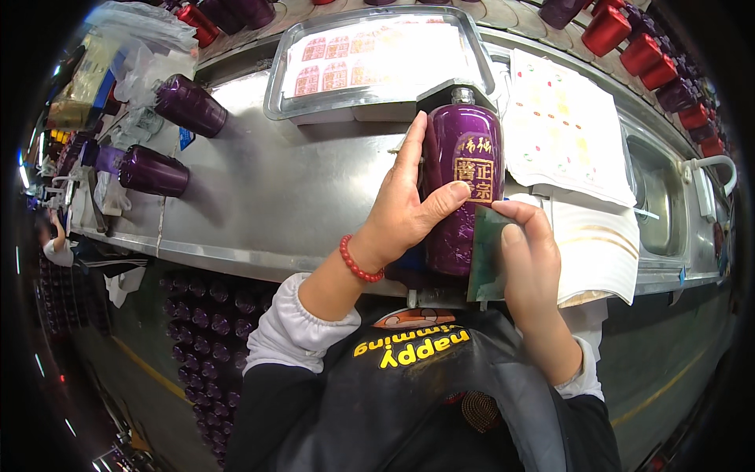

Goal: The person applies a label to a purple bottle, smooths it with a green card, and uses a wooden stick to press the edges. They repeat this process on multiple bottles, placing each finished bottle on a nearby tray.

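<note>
A glossy purple glass bottle [439, 236] lies in front of me, its clear neck pointing away. Gold lettering [473, 171] stands on its upper face. My left hand [407, 200] steadies the bottle, fingers along its left side and thumb pressed on the lettering's lower edge. Between the thumb and fingers of my right hand [531, 253] is a flat, dark green translucent scraper [488, 253]. The scraper's edge is at the bottle's lower right side, below the lettering. A dark holder [433, 97] shows behind the bottle's shoulder; the rest of it is mostly hidden.
A metal tray [274, 94] of printed decal sheets [377, 59] stands beyond the bottle. More printed sheets [566, 118] lie right, before a sink [657, 218]. Two purple bottles [191, 106] [154, 171] stand left on the steel counter [283, 177]. Red and purple bottles [607, 29] line the conveyor behind.
</note>
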`<state>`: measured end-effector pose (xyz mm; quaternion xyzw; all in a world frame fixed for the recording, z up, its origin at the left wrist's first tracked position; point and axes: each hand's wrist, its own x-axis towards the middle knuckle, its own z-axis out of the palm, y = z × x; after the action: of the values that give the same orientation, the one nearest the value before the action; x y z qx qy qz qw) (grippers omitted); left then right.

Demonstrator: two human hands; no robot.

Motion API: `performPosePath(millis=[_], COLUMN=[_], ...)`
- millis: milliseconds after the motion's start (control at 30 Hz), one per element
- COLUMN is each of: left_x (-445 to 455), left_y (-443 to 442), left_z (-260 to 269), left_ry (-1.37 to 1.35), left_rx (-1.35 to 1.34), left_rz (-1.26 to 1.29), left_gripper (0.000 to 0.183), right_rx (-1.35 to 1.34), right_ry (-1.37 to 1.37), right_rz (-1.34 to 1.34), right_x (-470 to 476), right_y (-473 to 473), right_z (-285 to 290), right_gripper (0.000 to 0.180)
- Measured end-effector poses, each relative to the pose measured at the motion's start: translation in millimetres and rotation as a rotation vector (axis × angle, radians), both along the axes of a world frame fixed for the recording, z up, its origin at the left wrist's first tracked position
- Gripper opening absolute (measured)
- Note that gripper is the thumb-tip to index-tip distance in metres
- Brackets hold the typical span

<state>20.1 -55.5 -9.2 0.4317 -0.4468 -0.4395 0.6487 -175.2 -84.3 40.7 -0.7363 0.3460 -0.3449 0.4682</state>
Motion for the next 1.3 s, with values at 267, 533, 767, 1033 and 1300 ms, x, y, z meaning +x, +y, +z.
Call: performPosePath(millis=[267,533,767,1033,1300], left_x=[-1.2,1.9,0.8,1.2,-1.8], left_y=[0.4,0.5,0.7,3.2,3.0], left_z=[5.7,3.8,3.9,8.8,2.3], left_ry=[0.008,-0.034,-0.032,0.065,0.045], left_rx=[0.020,0.021,0.025,0.008,-0.029], left_rz=[-0.007,-0.014,-0.003,-0.037,-0.039], left_gripper=[0.101,0.098,0.100,0.091,0.087], right_rx=[0.035,0.084,0.101,0.047,-0.678], right_ry=[-0.031,-0.029,-0.050,-0.056,0.190], right_rz=[-0.002,0.000,0.006,0.006,0.104], right_x=[-0.6,-0.3,0.6,-8.2,-6.0], right_y=[-0.5,-0.1,0.3,-5.1,-30.8], right_z=[-1.2,1.5,3.3,5.9,-18.3], right_gripper=[0.024,0.024,0.024,0.026,0.063])
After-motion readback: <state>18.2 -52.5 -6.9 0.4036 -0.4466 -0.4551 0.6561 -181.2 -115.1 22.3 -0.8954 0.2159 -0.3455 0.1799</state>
